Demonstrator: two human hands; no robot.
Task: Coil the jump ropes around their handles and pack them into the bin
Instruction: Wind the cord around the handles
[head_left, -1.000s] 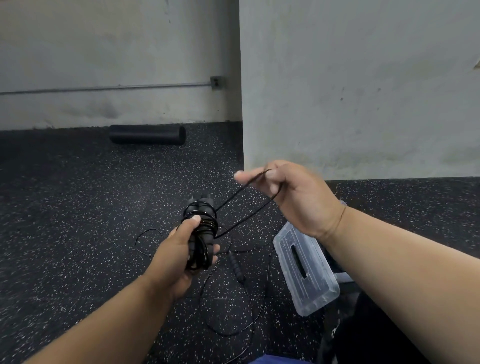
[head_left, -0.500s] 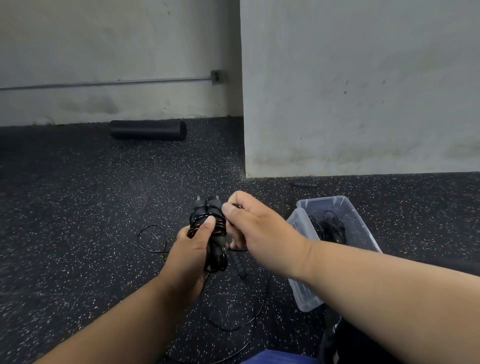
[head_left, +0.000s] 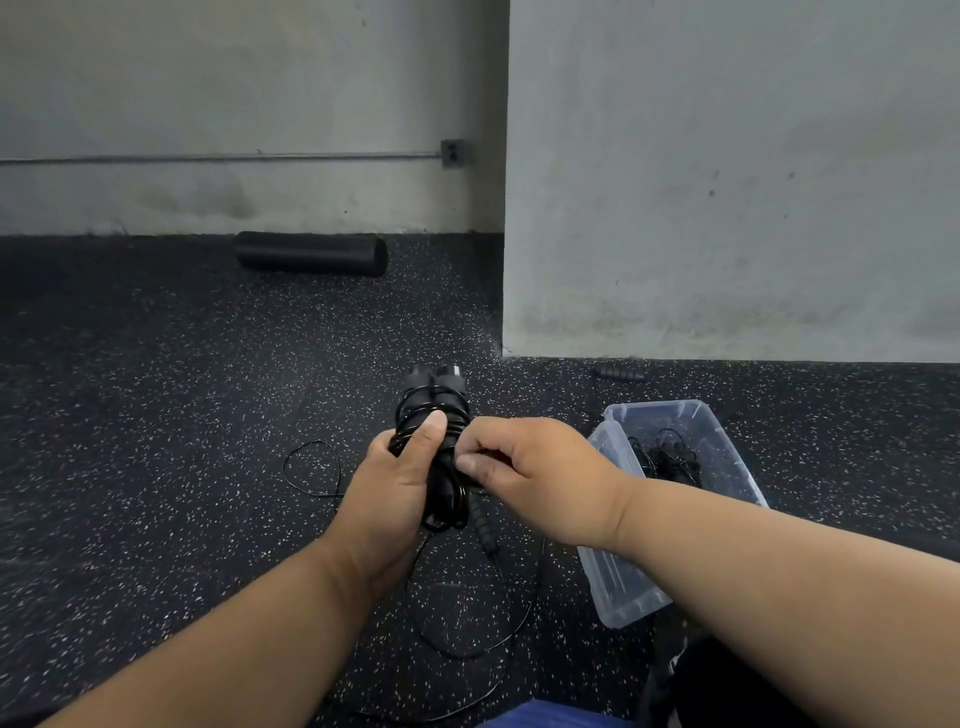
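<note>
The left hand grips the black paired jump-rope handles wound with thin black cord, long axis upright, tops pointing away. The right hand pinches the cord end against the coil's right side. The clear plastic bin sits on the speckled black rubber floor to the right, nearer the right hand; a black rope already lies inside.

Dark speckled rubber floor, clear plastic bin on it at right, lid against the bin's near side, loose black rope with one handle, foam roller by the far wall, small black handle by the wall corner
</note>
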